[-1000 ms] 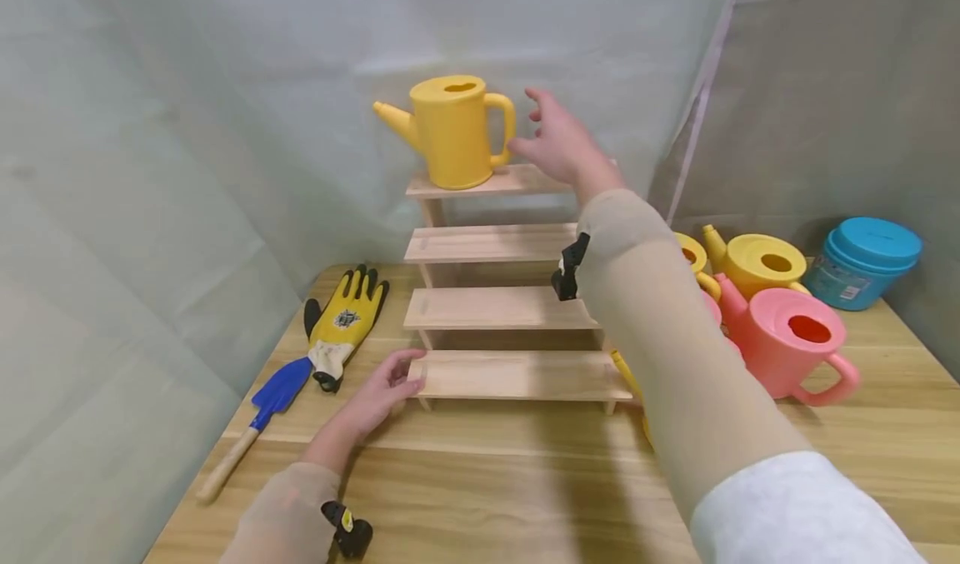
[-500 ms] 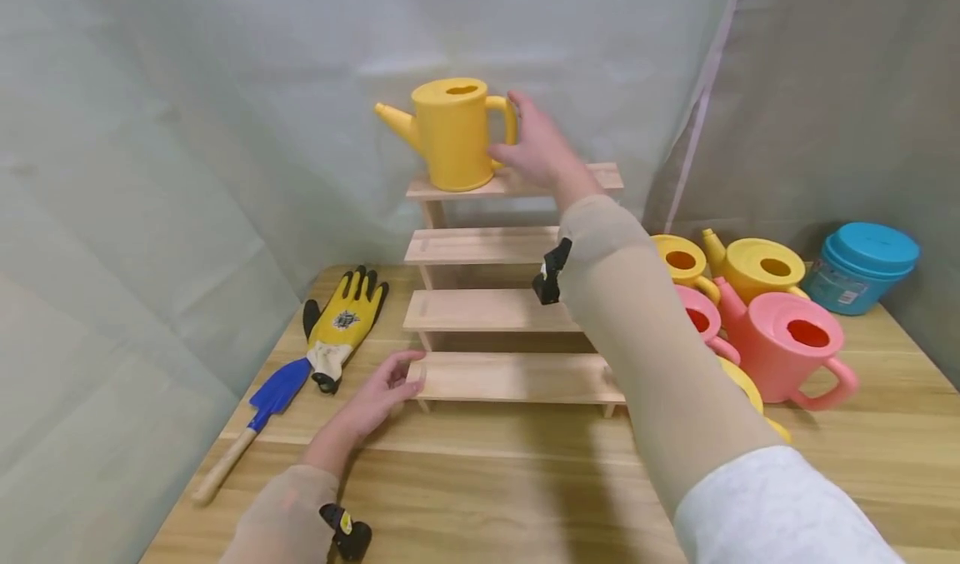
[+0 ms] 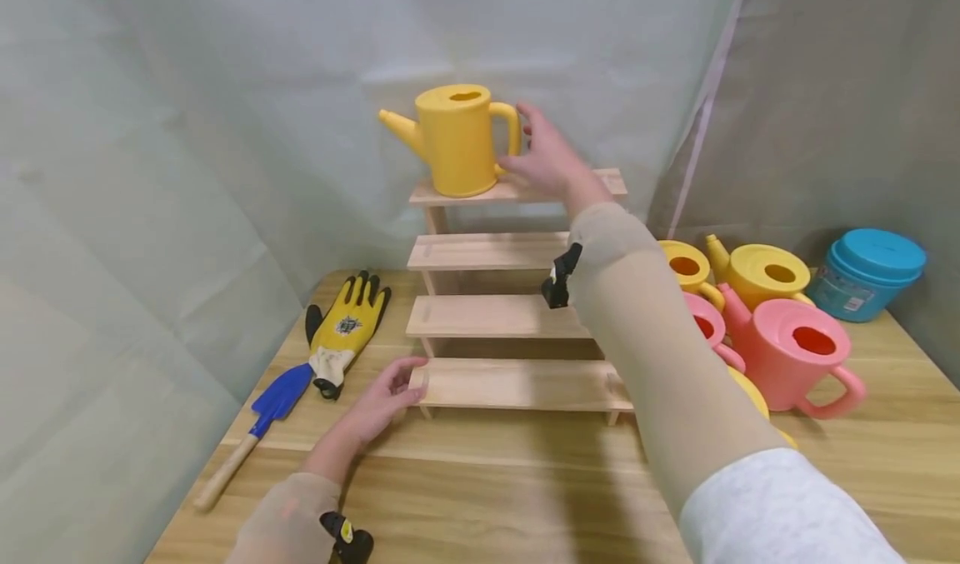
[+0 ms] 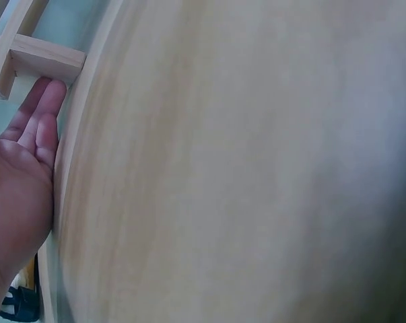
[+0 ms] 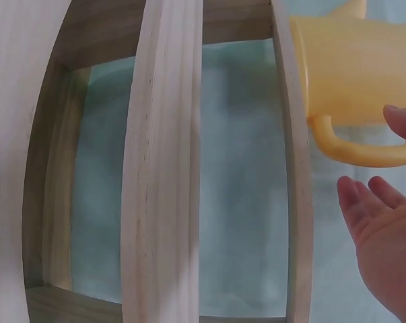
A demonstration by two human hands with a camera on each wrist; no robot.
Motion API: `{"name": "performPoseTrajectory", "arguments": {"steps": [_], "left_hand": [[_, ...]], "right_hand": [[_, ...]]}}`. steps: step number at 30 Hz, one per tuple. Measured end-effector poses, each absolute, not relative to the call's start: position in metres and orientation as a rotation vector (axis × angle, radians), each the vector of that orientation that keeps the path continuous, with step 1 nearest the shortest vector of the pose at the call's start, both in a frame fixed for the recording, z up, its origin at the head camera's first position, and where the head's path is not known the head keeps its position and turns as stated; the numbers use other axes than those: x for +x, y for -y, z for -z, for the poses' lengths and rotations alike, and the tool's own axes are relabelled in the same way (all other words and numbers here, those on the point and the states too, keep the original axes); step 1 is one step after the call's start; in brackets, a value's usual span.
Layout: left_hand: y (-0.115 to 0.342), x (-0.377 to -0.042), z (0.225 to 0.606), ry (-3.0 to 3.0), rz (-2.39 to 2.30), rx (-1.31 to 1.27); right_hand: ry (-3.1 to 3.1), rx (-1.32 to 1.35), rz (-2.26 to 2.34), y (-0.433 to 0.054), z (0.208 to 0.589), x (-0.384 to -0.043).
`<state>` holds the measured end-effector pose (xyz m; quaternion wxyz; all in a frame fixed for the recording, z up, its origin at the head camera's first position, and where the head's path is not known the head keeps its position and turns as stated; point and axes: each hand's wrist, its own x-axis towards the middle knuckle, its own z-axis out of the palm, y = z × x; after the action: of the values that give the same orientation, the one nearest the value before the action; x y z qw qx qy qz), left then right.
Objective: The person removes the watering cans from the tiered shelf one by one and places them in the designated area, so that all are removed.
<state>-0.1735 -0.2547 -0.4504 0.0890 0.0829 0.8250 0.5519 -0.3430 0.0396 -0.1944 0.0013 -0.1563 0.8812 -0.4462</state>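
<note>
In the head view, a yellow watering can (image 3: pixel 456 143) stands upright on the top step of a tiered wooden shelf (image 3: pixel 495 318), its spout to the left. My right hand (image 3: pixel 551 156) is beside the can's handle, thumb and fingers spread apart and not curled round it. The right wrist view shows the same handle (image 5: pixel 364 153) close to the thumb, the other fingers loose below. At the lower left, my left hand (image 3: pixel 381 399) holds the left end of the bottom step between thumb and fingers. Its fingers (image 4: pixel 48 101) lie by the wooden support in the left wrist view.
Yellow and pink watering cans (image 3: pixel 798 347) crowd the right side, partly behind my right forearm. A blue lidded tub (image 3: pixel 870 272) stands at the back right. On the left lie a yellow-and-black glove (image 3: pixel 347 324) and a blue trowel (image 3: pixel 281 393) with a wooden handle.
My right hand moved left to the can's handle, then drew back slightly to the right. The can stays on the top step. My left hand keeps its place.
</note>
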Motion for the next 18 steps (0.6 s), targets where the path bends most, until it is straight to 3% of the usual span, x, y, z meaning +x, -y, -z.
{"name": "performPoseTrajectory", "arguments": {"steps": [18], "left_hand": [[0.2523, -0.1722, 0.4445, -2.439, -1.673, 0.249]], "right_hand": [[-2.747, -0.534, 1.548, -0.0342, 0.1952, -0.3420]]}}
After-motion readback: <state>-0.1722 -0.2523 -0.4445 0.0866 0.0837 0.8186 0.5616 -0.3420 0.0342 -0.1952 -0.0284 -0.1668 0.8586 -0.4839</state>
